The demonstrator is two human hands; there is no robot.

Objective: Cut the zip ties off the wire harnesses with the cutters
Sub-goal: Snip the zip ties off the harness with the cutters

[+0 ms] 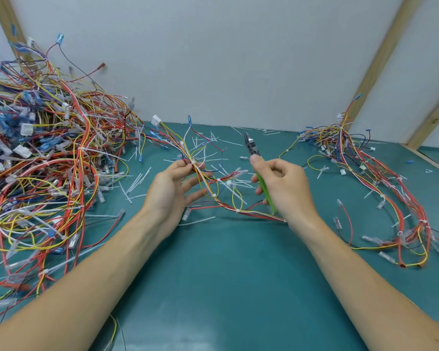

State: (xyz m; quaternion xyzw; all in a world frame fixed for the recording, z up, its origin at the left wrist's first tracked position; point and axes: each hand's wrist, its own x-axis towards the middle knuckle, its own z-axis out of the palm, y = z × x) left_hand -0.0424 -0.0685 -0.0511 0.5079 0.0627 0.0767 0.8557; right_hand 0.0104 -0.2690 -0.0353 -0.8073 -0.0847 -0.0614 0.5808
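1. Underfoot of everything, a teal bench (226, 274), meeting a pale grey wall (213, 59) at 12 o'clock; bare wooden battens (380, 62) slanting up at 1 to 2 o'clock and another at 10 o'clock.
2. At 9 to 10 o'clock, a big tangled heap of wire harnesses (41, 153) in red, yellow, blue and white, with clear connectors and white ties throughout.
3. At 2 to 3 o'clock, a smaller, looser pile of harnesses (380, 178), well apart from the heap.
4. Across the centre toward 12 o'clock, scattered cut zip tie pieces (137, 181), lying loose on the bench.
5. At centre, left hand (173, 191) pinching one wire harness (213, 188) at a white zip tie (194, 162); loose ends fanning toward 12 o'clock, rest trailing toward 4 o'clock under the right wrist.
6. Just to 3 o'clock of that, right hand (281, 183) curled round the green handles of the cutters (254, 153), blades pointing to 12 o'clock, clear of the harness.
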